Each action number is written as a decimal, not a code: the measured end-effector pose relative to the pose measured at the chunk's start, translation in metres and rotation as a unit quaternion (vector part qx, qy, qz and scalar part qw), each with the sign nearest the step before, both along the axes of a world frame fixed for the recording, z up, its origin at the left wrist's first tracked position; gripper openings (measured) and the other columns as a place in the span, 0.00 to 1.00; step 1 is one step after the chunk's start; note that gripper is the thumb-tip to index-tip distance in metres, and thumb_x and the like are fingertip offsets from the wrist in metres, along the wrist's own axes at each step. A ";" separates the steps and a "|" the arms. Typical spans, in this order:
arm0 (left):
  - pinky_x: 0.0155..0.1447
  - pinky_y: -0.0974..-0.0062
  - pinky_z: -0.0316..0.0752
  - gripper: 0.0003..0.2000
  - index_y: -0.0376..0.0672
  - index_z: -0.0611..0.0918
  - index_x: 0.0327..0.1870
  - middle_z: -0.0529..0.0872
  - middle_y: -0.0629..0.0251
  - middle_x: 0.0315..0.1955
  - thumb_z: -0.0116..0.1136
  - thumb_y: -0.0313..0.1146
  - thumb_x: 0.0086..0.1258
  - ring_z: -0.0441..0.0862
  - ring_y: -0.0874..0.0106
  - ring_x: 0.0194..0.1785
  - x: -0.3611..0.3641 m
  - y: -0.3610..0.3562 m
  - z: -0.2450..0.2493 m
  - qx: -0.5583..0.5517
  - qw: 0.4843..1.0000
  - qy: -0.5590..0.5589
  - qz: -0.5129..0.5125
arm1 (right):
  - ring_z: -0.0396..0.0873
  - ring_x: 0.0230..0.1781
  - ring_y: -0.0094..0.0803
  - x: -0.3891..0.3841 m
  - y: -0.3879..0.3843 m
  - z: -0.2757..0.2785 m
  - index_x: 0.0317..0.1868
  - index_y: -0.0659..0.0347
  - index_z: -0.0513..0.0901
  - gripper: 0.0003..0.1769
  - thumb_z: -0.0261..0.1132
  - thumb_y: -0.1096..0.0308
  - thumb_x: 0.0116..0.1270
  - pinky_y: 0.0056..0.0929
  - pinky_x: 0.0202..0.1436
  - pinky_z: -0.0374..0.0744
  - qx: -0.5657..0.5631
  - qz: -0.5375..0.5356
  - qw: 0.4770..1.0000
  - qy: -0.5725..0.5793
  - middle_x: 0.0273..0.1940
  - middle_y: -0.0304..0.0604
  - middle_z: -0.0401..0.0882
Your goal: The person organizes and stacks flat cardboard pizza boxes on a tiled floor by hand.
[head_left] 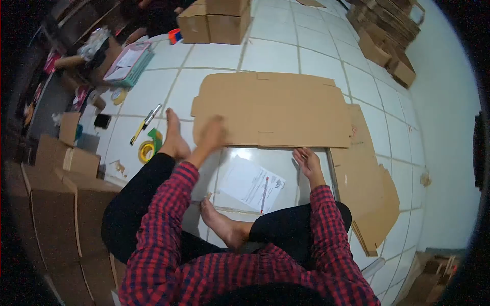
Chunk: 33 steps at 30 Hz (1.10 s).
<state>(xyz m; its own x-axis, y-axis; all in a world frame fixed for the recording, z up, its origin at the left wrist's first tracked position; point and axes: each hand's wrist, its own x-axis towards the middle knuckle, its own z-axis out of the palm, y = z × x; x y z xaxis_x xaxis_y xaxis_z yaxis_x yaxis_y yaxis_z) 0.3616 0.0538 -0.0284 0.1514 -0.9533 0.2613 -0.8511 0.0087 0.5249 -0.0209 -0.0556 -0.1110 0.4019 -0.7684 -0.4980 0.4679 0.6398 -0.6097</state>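
A flat folded cardboard box [286, 109] lies in front of me, with slots and tabs along its edges. My left hand [212, 136] is over its near left corner, smeared by motion, so its fingers cannot be made out. Turned palm up, my right hand [308, 163] rests at the box's near edge, fingers loosely apart and the tips at the cardboard. Between my legs and the box are printed papers [245, 181] with a red pen [265, 195] on them.
More flat cardboard [365, 183] lies on the right. At left are a box cutter [145, 124], tape rolls [148, 149], a dark phone-like object [102, 121] and a basket [130, 65]. Cartons [214, 23] stand ahead, others [56, 204] at left. Another person's foot [136, 35] shows beyond.
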 end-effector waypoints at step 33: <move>0.58 0.64 0.71 0.27 0.35 0.83 0.42 0.82 0.46 0.44 0.61 0.52 0.50 0.75 0.56 0.56 -0.070 -0.353 0.018 0.178 0.969 -0.163 -0.054 | 0.71 0.40 0.19 0.055 0.031 0.105 0.39 0.50 0.73 0.08 0.61 0.72 0.60 0.35 0.58 0.65 0.136 -0.105 0.980 -0.096 0.38 0.27 0.74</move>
<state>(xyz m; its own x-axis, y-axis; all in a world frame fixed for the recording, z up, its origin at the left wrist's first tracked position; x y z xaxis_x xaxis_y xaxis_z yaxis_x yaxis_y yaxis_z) 0.2915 -0.2987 -0.0107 0.0106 -0.9975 -0.0693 -0.9763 -0.0254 0.2151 0.0345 -0.0241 -0.0056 0.3553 -0.6936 -0.6266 0.6967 0.6434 -0.3173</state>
